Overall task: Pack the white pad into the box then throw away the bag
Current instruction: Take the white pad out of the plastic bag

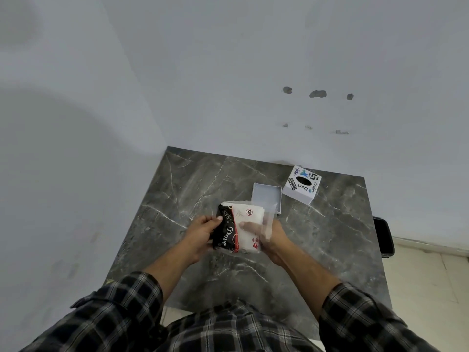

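Observation:
A plastic bag (228, 231), black and red on its left part and clear with red marks on the right, is held above the dark marble table (177, 189). The white pad (250, 215) shows through the clear part. My left hand (201, 233) grips the bag's black end. My right hand (270, 235) holds the clear end, and its fingers look pushed inside the bag against the pad. Just behind the bag lies an open white box tray (267, 198). A white printed box lid (302, 184) with a dark oval hole sits further back right.
The table stands in a corner against pale walls. A dark object (384, 236) stands on the floor beside the table's right edge, over light floor tiles.

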